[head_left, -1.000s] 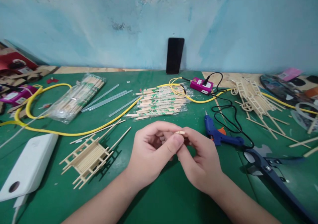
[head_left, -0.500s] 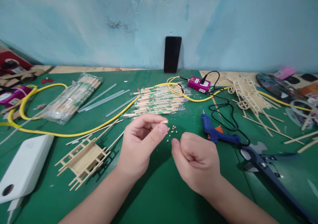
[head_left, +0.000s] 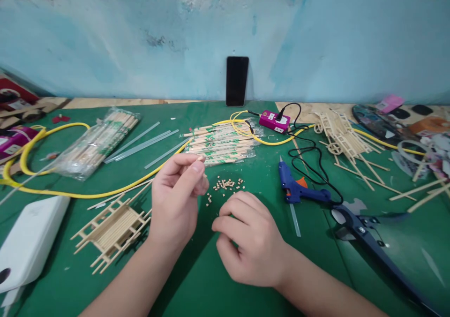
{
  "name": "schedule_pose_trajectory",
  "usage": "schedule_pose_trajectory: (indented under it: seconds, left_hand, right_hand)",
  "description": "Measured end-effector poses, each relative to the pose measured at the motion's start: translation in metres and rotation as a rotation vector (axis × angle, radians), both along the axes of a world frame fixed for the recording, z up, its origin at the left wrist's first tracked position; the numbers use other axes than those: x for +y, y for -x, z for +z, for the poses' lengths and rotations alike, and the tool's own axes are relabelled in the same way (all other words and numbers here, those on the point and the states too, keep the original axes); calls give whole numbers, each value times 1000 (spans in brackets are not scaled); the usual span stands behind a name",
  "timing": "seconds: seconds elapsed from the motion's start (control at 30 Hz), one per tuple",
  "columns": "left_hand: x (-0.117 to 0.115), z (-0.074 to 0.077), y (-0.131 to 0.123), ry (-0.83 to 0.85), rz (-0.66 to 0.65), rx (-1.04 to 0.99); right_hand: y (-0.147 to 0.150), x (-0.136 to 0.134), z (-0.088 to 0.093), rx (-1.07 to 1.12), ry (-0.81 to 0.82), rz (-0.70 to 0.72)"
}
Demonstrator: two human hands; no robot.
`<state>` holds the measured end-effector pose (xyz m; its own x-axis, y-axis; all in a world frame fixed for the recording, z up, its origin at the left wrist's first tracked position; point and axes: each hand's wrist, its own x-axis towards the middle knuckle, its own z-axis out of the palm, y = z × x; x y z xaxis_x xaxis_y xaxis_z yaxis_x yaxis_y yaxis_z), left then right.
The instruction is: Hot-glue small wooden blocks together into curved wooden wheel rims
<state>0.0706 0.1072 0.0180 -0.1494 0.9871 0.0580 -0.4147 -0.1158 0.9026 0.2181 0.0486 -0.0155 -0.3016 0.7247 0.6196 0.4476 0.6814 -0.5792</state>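
Observation:
My left hand (head_left: 177,200) pinches a small piece of wooden stick (head_left: 200,159) between thumb and forefinger. Its other fingers are curled in. To the right and lower, my right hand (head_left: 249,239) is closed with bent fingers, its back turned up; whatever it may hold is hidden. Just beyond it, many tiny cut wooden bits (head_left: 227,184) lie scattered on the green tabletop (head_left: 218,303). Left of my left wrist sits a small wagon-like frame built of sticks (head_left: 114,230), partly covered by my arm.
Bagged chopsticks (head_left: 225,143) lie behind the bits, another pack (head_left: 101,141) further left beside clear glue sticks (head_left: 146,146). On the right are a blue glue gun (head_left: 293,188), cutters (head_left: 365,232) and a stick cart (head_left: 342,136). A yellow cable (head_left: 105,195) crosses the table; a phone (head_left: 236,81) leans on the wall.
My right hand has loosened from a tight fist and shifted left, uncovering a larger spread of wooden bits. My left hand has moved left, still pinching its piece. The view has turned slightly.

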Motion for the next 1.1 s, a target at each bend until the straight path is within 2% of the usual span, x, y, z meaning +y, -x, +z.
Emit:
schedule_pose_trajectory:
  seconds: [0.2,0.33,0.5,0.7,1.1]
  left_hand:
    - [-8,-9,-2,-17,-40,68]
    - [-17,-14,-3,-41,-106,155]
    - [-25,-10,-7,-100,-145,280]
    - [-29,-3,-11,-191,-153,403]
    - [-29,-5,-13,-265,-130,483]
  right_hand:
    - [-6,0,4,63,-1,-43]
    - [-12,0,10,190,25,-112]
    - [-13,2,12,362,152,-215]
    - [-12,1,3,559,303,-192]
    - [-15,-2,6,505,293,-163]
